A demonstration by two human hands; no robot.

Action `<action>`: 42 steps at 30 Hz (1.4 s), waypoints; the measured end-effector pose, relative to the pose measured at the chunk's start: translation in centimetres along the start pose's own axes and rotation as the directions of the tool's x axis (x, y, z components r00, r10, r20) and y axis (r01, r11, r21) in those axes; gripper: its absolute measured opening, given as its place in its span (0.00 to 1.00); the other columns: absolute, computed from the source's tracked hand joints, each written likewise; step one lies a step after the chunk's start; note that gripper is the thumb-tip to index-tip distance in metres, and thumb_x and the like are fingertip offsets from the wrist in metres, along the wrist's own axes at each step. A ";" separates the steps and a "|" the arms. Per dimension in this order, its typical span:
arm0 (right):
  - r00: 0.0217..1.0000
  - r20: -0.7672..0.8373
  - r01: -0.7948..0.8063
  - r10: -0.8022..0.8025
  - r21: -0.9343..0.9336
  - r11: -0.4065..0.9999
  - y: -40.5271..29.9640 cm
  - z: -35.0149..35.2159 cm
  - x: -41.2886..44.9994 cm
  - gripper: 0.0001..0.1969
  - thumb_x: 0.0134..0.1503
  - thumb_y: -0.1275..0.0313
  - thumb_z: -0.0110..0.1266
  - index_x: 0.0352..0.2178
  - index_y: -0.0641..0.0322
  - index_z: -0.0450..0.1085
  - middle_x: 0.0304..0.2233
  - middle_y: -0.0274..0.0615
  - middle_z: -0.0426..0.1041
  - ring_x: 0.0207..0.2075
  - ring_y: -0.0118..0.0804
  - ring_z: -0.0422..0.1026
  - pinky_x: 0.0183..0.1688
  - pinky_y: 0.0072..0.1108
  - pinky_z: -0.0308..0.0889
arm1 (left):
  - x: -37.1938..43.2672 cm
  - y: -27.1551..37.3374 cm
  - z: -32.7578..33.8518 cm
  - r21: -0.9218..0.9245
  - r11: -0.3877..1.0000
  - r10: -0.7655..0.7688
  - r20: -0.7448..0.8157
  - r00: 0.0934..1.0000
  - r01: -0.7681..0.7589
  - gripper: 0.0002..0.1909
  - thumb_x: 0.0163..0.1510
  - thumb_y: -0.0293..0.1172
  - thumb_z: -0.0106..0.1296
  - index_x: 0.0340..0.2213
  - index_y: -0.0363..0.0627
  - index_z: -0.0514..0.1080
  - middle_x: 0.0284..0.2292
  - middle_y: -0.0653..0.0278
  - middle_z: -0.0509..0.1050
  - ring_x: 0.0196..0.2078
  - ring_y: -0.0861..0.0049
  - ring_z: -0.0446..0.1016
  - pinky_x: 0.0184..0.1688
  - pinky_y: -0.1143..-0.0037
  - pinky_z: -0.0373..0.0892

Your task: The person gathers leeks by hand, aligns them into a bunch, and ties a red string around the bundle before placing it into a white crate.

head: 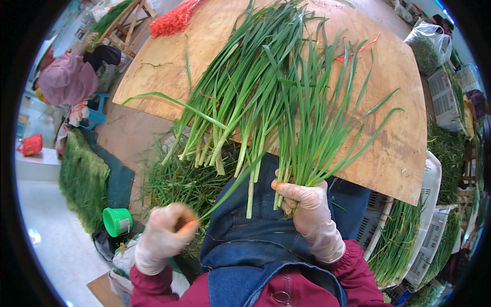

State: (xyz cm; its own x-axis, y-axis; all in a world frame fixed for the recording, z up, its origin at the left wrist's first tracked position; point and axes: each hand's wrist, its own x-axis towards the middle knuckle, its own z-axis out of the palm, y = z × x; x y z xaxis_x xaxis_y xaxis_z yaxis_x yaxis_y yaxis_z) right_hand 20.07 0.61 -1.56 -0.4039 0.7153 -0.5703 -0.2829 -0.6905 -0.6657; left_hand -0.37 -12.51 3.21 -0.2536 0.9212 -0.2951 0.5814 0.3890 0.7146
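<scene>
My gloved right hand (307, 201) grips a bunch of garlic chives (310, 134) near the pale stem ends, and the green leaves fan out over the wooden board (387, 153). Off to the left, my gloved left hand (167, 234) is slightly blurred. Between its thumb and finger it pinches a single long chive leaf (234, 188), which slants up to the right. A larger pile of chives (238, 88) lies across the middle of the board, its stem ends hanging over the near edge above my denim apron (249, 238).
Loose chive scraps (180, 180) are heaped below the board. White plastic crates (433, 180) with bundled chives stand at right. A green bucket (117, 221) is on the left. Red ties (172, 19) lie at the board's far edge. Another person (69, 78) sits at upper left.
</scene>
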 end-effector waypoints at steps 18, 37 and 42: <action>0.998 0.027 -0.057 0.056 0.047 0.997 -0.5 2.9 0.6 0.10 0.45 0.75 0.51 0.30 0.69 0.65 0.16 0.33 0.62 0.13 0.24 0.59 0.15 0.16 0.56 | 2.9 2.8 7.1 -0.027 0.993 0.101 -0.276 0.956 -0.113 0.12 0.44 0.29 0.54 0.31 0.35 0.67 0.18 0.58 0.70 0.16 0.80 0.69 0.17 0.81 0.64; 0.995 0.049 -0.086 0.082 0.084 0.993 -0.7 2.4 0.7 0.10 0.49 0.73 0.47 0.32 0.70 0.65 0.15 0.31 0.58 0.11 0.22 0.54 0.14 0.14 0.50 | 5.6 3.1 7.1 0.345 0.915 0.375 -0.541 0.752 -0.208 0.11 0.39 0.33 0.58 0.18 0.41 0.66 0.11 0.64 0.63 0.09 0.73 0.62 0.11 0.76 0.58; 0.993 0.093 -0.089 0.077 0.132 0.987 -0.7 2.2 0.7 0.10 0.49 0.74 0.47 0.32 0.70 0.64 0.15 0.32 0.58 0.12 0.22 0.55 0.14 0.14 0.50 | 6.6 3.4 7.1 0.389 0.901 0.373 -0.471 0.799 -0.191 0.11 0.40 0.32 0.56 0.24 0.38 0.67 0.14 0.61 0.65 0.14 0.67 0.66 0.16 0.74 0.62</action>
State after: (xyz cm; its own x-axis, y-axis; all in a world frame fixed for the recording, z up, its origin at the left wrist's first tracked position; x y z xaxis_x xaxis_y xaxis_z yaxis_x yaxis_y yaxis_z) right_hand 18.03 1.31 -0.43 -0.5035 0.6472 -0.5724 -0.3582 -0.7592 -0.5434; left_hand 5.43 -5.07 -0.81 -0.3502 0.8769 0.3293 0.8733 0.1784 0.4534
